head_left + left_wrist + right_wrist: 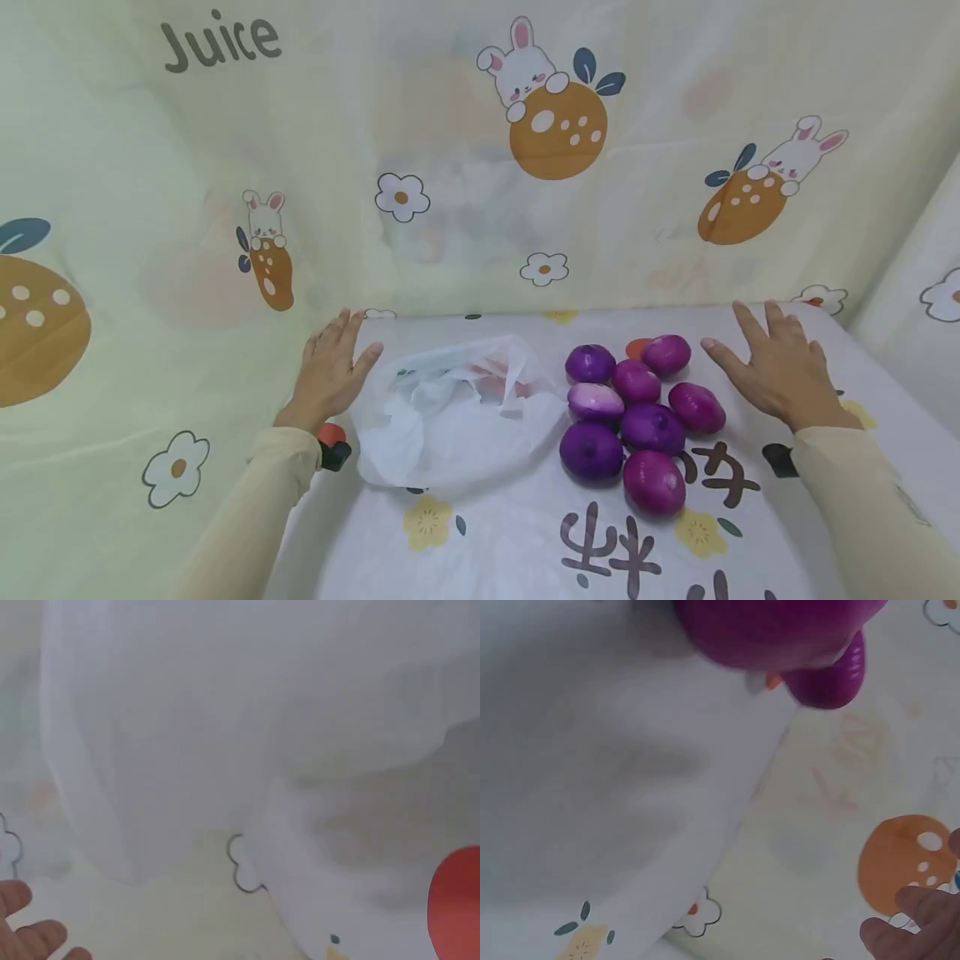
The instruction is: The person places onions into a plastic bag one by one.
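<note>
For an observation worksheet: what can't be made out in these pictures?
Head view: folds in the white plastic bag leave the pinkish patch unidentifiable.
Left wrist view: edges crop most of the left hand.
Right wrist view: the top edge crops the nearer red onion, the right edge the right hand.

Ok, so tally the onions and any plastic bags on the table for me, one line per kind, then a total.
Purple onions: 8
White plastic bag: 1
Total: 9

Left grip (324, 375) and right grip (783, 367) extend forward, unclenched, thumbs (368, 358) inward.
</note>
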Demonstrator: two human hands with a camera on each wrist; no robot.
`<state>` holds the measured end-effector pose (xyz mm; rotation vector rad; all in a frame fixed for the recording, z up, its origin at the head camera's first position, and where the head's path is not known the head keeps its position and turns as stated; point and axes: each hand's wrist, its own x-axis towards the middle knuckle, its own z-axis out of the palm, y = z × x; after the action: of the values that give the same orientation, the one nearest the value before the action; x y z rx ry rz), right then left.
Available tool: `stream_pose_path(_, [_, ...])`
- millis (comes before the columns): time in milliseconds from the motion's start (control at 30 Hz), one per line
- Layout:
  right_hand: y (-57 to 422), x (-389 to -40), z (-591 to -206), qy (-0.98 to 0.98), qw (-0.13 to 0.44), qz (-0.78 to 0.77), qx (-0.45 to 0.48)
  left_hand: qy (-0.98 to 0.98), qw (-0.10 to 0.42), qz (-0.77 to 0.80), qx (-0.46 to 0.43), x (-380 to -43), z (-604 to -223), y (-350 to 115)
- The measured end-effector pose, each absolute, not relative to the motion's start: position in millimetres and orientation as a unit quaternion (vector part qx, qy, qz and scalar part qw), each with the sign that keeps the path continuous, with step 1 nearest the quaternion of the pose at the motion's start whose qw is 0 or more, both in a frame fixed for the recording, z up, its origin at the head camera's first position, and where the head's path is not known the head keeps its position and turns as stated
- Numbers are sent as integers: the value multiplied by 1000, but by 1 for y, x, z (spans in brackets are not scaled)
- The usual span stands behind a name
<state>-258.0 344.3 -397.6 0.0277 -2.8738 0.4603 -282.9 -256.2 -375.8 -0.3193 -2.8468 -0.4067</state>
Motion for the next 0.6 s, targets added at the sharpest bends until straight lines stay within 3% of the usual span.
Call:
stream_pose_path(200, [328,-239,-398,-978,119,163,44,-966,155,-167,-123,-246,-376,-243])
stream_pose_path(467, [290,-197,-409,-967,74,233,73,-956,210,-169,-114,-193,-396,-209])
stream_pose_path(600, [275,-179,-417,-962,62,254,84,-961,207,-164,-81,-181,-407,-195])
